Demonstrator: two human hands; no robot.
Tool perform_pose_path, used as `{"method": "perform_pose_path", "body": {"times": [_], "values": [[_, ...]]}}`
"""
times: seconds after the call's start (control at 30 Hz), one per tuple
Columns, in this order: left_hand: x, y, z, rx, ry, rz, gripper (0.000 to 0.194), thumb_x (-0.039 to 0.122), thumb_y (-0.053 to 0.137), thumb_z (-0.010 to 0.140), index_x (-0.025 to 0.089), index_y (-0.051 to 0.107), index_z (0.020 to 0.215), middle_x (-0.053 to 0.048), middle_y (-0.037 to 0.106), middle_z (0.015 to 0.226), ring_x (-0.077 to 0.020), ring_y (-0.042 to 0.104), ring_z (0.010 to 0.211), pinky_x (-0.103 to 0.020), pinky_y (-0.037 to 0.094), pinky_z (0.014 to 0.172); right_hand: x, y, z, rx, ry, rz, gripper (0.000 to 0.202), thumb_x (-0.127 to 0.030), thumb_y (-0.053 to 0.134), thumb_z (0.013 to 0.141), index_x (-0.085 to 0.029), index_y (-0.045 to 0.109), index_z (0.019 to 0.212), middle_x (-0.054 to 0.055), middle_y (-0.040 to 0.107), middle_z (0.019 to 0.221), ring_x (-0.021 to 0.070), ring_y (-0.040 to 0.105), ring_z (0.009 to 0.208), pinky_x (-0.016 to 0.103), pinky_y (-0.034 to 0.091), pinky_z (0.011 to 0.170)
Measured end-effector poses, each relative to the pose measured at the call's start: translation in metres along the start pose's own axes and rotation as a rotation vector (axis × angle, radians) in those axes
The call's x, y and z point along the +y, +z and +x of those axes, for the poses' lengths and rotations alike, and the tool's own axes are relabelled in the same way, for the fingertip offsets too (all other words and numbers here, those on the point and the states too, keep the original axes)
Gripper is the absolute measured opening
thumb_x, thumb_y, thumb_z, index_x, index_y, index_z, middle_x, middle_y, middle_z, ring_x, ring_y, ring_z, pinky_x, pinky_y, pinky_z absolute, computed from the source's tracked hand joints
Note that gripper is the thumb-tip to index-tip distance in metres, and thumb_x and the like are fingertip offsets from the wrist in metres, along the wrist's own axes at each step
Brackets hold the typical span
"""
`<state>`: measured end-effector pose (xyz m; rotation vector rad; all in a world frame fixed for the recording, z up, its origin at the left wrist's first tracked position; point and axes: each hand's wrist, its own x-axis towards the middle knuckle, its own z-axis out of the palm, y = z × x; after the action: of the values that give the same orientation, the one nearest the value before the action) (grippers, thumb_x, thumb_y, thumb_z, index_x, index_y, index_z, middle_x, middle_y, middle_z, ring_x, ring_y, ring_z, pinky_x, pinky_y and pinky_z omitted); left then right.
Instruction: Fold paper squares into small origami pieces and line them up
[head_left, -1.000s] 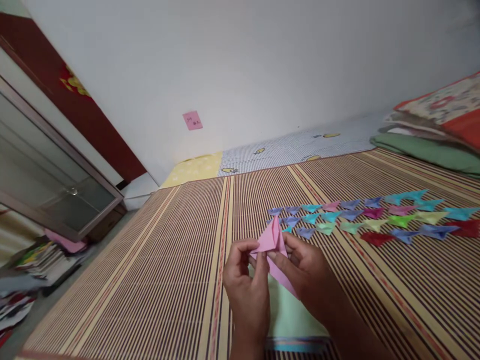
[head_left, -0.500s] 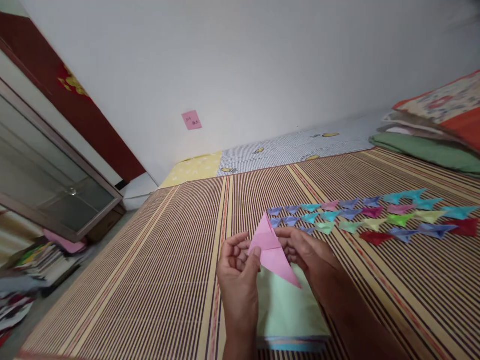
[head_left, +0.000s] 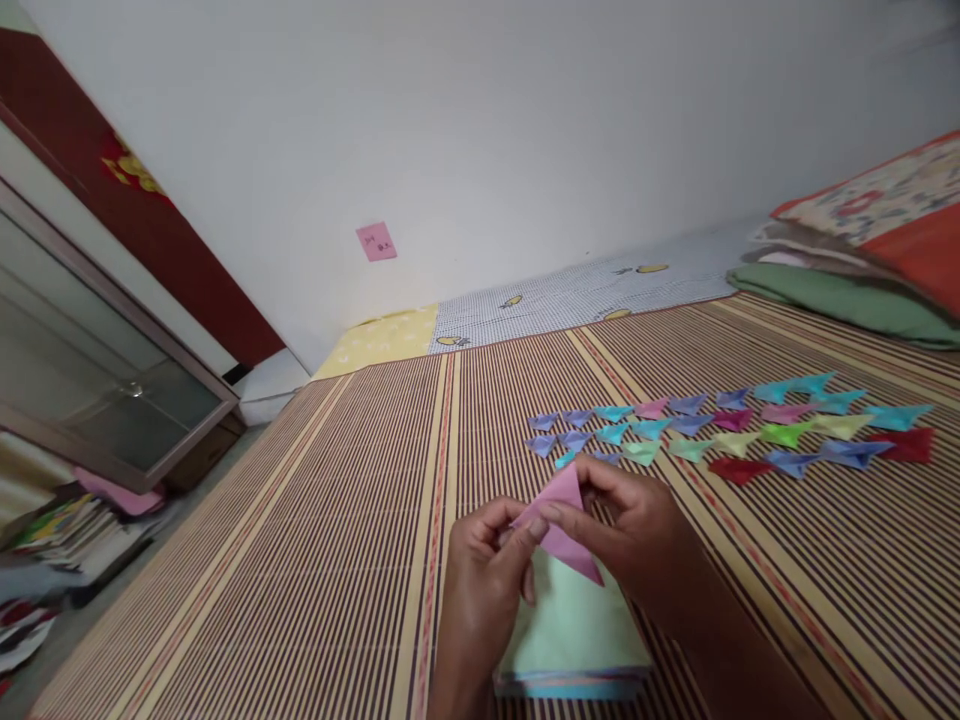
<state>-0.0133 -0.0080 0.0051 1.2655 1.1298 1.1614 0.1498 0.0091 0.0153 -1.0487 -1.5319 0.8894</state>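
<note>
A folded pink paper [head_left: 568, 543] with pointed corners is held between both hands above a stack of coloured sheets. My left hand [head_left: 487, 570] pinches its left side, thumb on the front face. My right hand [head_left: 630, 520] grips it from the right, the thumb pressed on the front near my left thumb and the fingers behind the upper edge. Under the hands lies the stack of paper [head_left: 577, 630], pale green on top with blue sheets lower down. Beyond my right hand, several small folded paper pieces [head_left: 785, 433] in many colours are laid out in rows.
A striped mat [head_left: 322, 540] covers the bed. Folded bedding [head_left: 847, 300] is piled at the far right. A pink note [head_left: 376, 242] hangs on the wall. To the left are a glass-panelled cabinet [head_left: 112, 350] and stacked books [head_left: 67, 530].
My right thumb has come round onto the front of the pink paper, beside the left thumb. The paper has tilted and sits a little lower. The camera view has shifted slightly.
</note>
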Motion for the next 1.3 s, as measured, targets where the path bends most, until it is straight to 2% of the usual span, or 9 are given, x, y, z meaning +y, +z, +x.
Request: {"method": "perform_pose_path", "body": {"times": [0.1,0.2,0.33,0.53,0.6,0.77,0.87,1.0,1.3], "values": [[0.003,0.002,-0.001,-0.042,0.002,0.029,0.029,0.038,0.075,0.086,0.016,0.066,0.069,0.006,0.049,0.048,-0.008,0.042,0.043,-0.02,0.03,0.047,-0.001,-0.002,0.0,0.037,0.018,0.061,0.017,-0.032,0.065,0.09,-0.02,0.068,0.078,-0.003,0.059,0.066,0.0148,0.053,0.062,0.027,0.041,0.059],[0.006,0.005,-0.001,-0.062,-0.026,-0.012,0.031,0.038,0.076,0.083,0.016,0.064,0.066,0.005,0.05,0.048,-0.0074,0.042,0.042,-0.02,0.029,0.046,-0.002,-0.005,0.001,0.061,0.031,0.092,0.017,-0.035,0.065,0.091,-0.02,0.071,0.084,-0.001,0.061,0.069,0.0156,0.055,0.063,0.027,0.041,0.059],[0.003,0.006,0.001,-0.085,-0.075,-0.109,0.036,0.044,0.076,0.083,0.016,0.062,0.065,0.006,0.05,0.044,-0.0063,0.039,0.036,-0.02,0.024,0.042,-0.004,-0.006,0.002,0.058,0.0,0.101,0.023,-0.035,0.063,0.093,-0.02,0.068,0.077,0.0,0.064,0.071,0.0171,0.058,0.068,0.028,0.045,0.063],[-0.011,0.0,0.007,-0.07,-0.096,-0.256,0.03,0.041,0.08,0.081,0.013,0.07,0.073,0.006,0.052,0.045,-0.0028,0.034,0.033,-0.018,0.016,0.039,0.005,-0.018,0.006,0.302,0.033,0.223,0.016,-0.035,0.066,0.091,-0.021,0.069,0.084,0.0,0.064,0.07,0.0152,0.059,0.063,0.026,0.048,0.06],[-0.012,-0.002,0.009,-0.042,-0.083,-0.362,0.027,0.037,0.082,0.081,0.012,0.073,0.079,0.006,0.055,0.05,-0.001,0.033,0.034,-0.017,0.016,0.04,0.008,-0.022,0.007,0.316,0.03,0.259,0.015,-0.036,0.066,0.092,-0.021,0.07,0.089,0.0,0.064,0.07,0.0149,0.059,0.063,0.027,0.05,0.061],[-0.006,-0.005,0.011,-0.026,-0.075,-0.626,0.02,0.026,0.086,0.077,0.011,0.073,0.079,0.004,0.056,0.057,-0.0021,0.042,0.044,-0.013,0.032,0.045,0.001,-0.02,0.003,0.055,0.088,0.266,0.02,-0.039,0.067,0.09,-0.02,0.071,0.083,0.0,0.062,0.068,0.0147,0.057,0.064,0.027,0.047,0.06],[-0.003,-0.006,0.01,0.028,-0.113,-0.723,0.024,0.022,0.092,0.067,0.011,0.074,0.079,0.0,0.064,0.066,-0.0052,0.053,0.051,-0.013,0.042,0.05,-0.007,-0.015,0.0,-0.084,0.112,0.236,0.018,-0.037,0.071,0.086,-0.02,0.071,0.083,0.0,0.063,0.07,0.0147,0.056,0.066,0.027,0.045,0.061],[-0.001,-0.007,0.009,0.075,-0.141,-0.74,0.028,0.021,0.094,0.061,0.011,0.076,0.081,-0.005,0.071,0.076,-0.0069,0.059,0.056,-0.015,0.048,0.053,-0.012,-0.01,-0.003,-0.151,0.097,0.163,0.016,-0.035,0.077,0.081,-0.02,0.071,0.084,-0.001,0.061,0.07,0.0149,0.054,0.066,0.027,0.044,0.062],[-0.004,-0.005,0.008,0.025,-0.087,-0.736,0.023,0.025,0.09,0.069,0.012,0.074,0.077,0.0,0.063,0.064,-0.0063,0.054,0.052,-0.015,0.044,0.05,-0.014,-0.007,-0.005,-0.218,0.099,0.162,0.012,-0.032,0.073,0.084,-0.021,0.07,0.083,-0.003,0.059,0.067,0.0134,0.052,0.062,0.026,0.042,0.06]]}}
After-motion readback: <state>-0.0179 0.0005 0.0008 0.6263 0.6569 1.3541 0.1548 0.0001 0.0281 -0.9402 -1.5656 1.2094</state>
